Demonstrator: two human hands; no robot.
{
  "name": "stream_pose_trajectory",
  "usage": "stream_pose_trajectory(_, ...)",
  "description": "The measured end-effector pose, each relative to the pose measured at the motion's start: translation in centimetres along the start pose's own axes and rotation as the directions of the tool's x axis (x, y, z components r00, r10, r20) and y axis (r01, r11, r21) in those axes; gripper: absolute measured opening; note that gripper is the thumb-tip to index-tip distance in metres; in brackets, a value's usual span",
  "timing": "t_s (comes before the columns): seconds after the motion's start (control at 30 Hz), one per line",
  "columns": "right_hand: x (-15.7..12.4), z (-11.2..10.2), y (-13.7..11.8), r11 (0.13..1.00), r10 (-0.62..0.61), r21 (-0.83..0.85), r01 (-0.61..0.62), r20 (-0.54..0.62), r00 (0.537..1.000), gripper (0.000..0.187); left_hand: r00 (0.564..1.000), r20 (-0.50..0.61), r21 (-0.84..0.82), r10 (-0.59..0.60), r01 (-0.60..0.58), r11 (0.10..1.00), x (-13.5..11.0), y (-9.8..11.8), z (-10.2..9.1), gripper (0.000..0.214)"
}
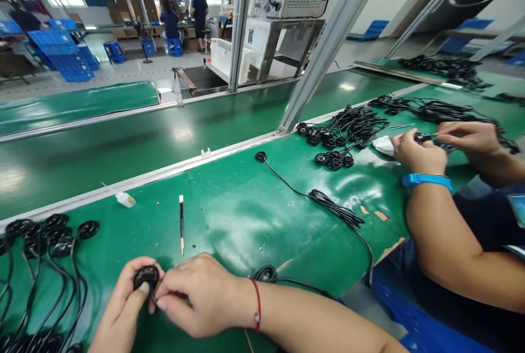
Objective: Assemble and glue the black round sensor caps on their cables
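The left hand is gripping a black round part above the green table; the right hand seems to be pinching its cable just beside. For good work, the left should be holding steady, the right guiding gently, without pulling. Farther, a thin stick and small bottle are lying.

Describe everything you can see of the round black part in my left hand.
The round black part looks glossy, perhaps plastic, with surface details too small to make out. It sits near the bottom of the view, over the green tabletop, held between the fingers and thumb of your left hand. A dark cord seems to run down from it, beside the fingertips of your right hand; whether they grip it is unclear.
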State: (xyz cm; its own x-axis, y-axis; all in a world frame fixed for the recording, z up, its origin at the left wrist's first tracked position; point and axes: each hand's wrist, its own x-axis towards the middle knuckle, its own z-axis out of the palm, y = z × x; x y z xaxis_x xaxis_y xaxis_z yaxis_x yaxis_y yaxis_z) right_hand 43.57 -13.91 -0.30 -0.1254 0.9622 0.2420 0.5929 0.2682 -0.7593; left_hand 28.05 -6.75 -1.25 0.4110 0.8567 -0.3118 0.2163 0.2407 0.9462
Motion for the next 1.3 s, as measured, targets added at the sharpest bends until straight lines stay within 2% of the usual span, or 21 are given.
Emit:
stream_pose_trajectory(0.07,0.2,-0.2,0.6,0.993,0.042,0.118,-0.032,-0.090,0.995,0.014,0.996,0.074,-0.024,0.040,-0.039,0.999,0.1,-0.2,-0.4,0.026)
stream_pose_trajectory(0.17,0.7,-0.4,1.9,0.957,0.237,0.223,-0.188,-0.223,0.945,0.019,0.974,0.206,-0.066,0.096,-0.084,0.994,0.2,-0.5,-0.7,0.023)
stream_pose_trajectory(0.27,1.9,-0.4,3.3,0.933,0.332,0.224,-0.282,-0.238,0.913,0.021,0.957,0.251,-0.107,0.142,-0.118,0.987,0.4,-0.5,-0.6,0.018)
stream_pose_trajectory(0.4,5.1,-0.2,4.3,0.934,0.349,0.140,-0.328,-0.167,0.922,0.012,0.943,0.276,-0.148,0.189,-0.152,0.977,0.6,-0.4,-0.3,0.014)
stream_pose_trajectory(0.5,8.9,0.4,4.8,0.938,0.347,0.047,-0.344,-0.146,0.927,0.021,0.936,0.277,-0.175,0.215,-0.171,0.970,0.7,-0.5,-0.1,0.014)
stream_pose_trajectory(0.67,15.3,2.7,5.8,0.921,0.362,-0.077,-0.383,-0.201,0.910,0.032,0.940,0.252,-0.168,0.228,-0.190,0.967,1.4,-0.8,0.0,0.013)
stream_pose_trajectory(0.83,18.6,5.5,6.3,0.900,0.354,-0.144,-0.411,-0.306,0.884,0.038,0.932,0.253,-0.189,0.258,-0.214,0.958,2.0,-1.4,0.2,0.017)
stream_pose_trajectory(0.97,19.7,6.7,6.7,0.899,0.350,-0.150,-0.411,-0.314,0.882,0.030,0.923,0.287,-0.194,0.257,-0.207,0.959,2.2,-1.6,0.6,0.019)
stream_pose_trajectory(1.1,19.3,6.7,6.8,0.917,0.357,-0.070,-0.392,-0.291,0.888,0.027,0.922,0.285,-0.182,0.261,-0.215,0.960,2.3,-1.7,0.8,0.020)
stream_pose_trajectory(1.2,17.6,5.9,6.3,0.939,0.340,0.033,-0.344,-0.266,0.902,0.026,0.921,0.276,-0.168,0.276,-0.237,0.957,2.5,-1.9,0.7,0.018)
stream_pose_trajectory(1.3,14.7,4.5,5.6,0.953,0.295,0.145,-0.265,-0.255,0.921,0.024,0.918,0.274,-0.166,0.288,-0.250,0.954,2.6,-2.2,0.7,0.016)
